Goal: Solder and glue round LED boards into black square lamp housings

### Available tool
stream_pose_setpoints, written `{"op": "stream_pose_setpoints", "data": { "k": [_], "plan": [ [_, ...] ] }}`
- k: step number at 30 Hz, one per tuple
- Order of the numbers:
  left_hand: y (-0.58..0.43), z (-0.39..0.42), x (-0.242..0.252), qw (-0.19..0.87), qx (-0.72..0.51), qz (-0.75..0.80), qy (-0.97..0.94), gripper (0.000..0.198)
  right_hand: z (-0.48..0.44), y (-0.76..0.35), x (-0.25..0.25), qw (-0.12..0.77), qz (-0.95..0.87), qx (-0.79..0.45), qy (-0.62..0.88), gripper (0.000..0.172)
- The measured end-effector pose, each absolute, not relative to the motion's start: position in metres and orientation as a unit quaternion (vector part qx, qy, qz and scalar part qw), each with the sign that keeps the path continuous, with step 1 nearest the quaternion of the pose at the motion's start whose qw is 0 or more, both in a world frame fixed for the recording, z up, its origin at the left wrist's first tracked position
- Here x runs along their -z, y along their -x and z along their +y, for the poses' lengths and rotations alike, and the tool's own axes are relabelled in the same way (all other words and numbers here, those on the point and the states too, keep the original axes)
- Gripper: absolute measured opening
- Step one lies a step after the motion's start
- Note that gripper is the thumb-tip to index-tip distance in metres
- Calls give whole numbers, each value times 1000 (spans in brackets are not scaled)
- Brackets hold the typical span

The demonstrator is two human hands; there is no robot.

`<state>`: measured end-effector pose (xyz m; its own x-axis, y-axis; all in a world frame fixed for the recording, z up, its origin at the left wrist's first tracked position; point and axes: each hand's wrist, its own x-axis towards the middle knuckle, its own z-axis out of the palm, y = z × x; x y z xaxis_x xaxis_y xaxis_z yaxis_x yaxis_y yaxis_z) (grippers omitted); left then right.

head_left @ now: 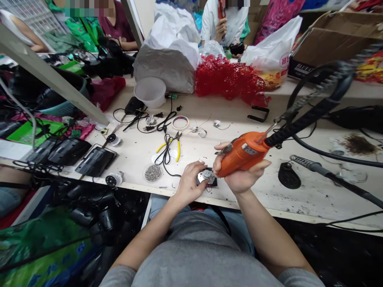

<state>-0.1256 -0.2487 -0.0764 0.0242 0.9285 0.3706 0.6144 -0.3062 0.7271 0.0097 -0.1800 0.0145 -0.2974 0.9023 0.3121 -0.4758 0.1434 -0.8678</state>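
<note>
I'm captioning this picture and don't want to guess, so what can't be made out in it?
All in the head view:
Silver part: partly hidden by the left hand.
Orange power tool: partly covered by the right hand; its tip is too small to make out.
Metal bits in the round dish: too small to tell apart.
Cardboard box: cut off by the right edge.
</note>
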Motion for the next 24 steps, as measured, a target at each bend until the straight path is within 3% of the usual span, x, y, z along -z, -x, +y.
{"op": "stream_pose_setpoints", "data": {
  "k": [10, 24],
  "plan": [
    [123, -246, 80, 224, -413, 553, -688, 32, -175, -6, -6, 544, -506, -635, 211, 82],
    [121, -245, 85, 191, -429, 553, -688, 20, -167, 7, -2, 500, -511, -657, 239, 82]
  ]
}}
